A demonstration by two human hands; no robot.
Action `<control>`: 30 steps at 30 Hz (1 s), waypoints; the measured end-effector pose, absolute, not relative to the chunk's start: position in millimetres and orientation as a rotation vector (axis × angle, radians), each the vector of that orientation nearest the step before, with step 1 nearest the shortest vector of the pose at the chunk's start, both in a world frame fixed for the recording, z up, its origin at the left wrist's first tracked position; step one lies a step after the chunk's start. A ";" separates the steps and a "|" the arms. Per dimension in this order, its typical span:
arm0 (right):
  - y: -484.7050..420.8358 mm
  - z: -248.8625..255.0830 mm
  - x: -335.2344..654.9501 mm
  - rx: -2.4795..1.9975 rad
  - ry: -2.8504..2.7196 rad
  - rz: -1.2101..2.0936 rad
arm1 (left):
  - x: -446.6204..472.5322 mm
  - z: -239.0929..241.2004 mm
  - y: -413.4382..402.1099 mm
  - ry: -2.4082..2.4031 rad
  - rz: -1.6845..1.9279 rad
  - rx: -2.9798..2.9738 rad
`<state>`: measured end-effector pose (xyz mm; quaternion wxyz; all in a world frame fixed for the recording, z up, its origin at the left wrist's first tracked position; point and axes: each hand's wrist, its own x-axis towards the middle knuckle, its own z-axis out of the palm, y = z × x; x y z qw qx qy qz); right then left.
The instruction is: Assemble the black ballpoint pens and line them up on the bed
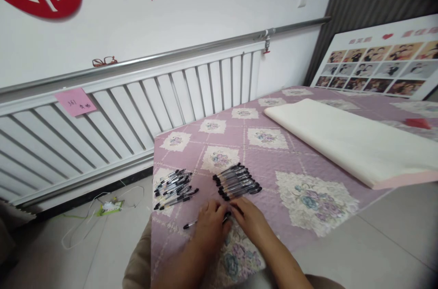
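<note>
My left hand (209, 227) and my right hand (251, 223) rest close together on the pink quilted bedspread (267, 161), fingers curled around a black pen (191, 224) that lies across them and sticks out to the left. Just beyond my hands lies a neat row of several black pens (237, 181) side by side. To its left is a looser heap of several more pens (174, 187), near the bed's left edge.
A long cream roll or bolster (352, 141) lies across the bed at right, with a small red object (418, 123) behind it. A white slatted radiator cover (130, 106) lines the wall. A photo board (379, 68) leans at far right. A cable and green item (110, 207) lie on the floor.
</note>
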<state>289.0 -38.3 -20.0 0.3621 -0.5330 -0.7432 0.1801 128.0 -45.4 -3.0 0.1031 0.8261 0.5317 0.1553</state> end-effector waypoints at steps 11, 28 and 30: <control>-35.5 -19.8 291.0 -1.408 -1.912 0.485 | 103.9 -14.5 -28.2 1.474 0.503 2.499; -34.3 -25.2 293.9 -1.365 -1.884 0.489 | 9.4 -25.2 18.1 1.432 0.592 2.725; -34.2 -25.1 293.7 -1.362 -1.881 0.482 | 6.4 -25.2 17.2 1.435 0.609 2.734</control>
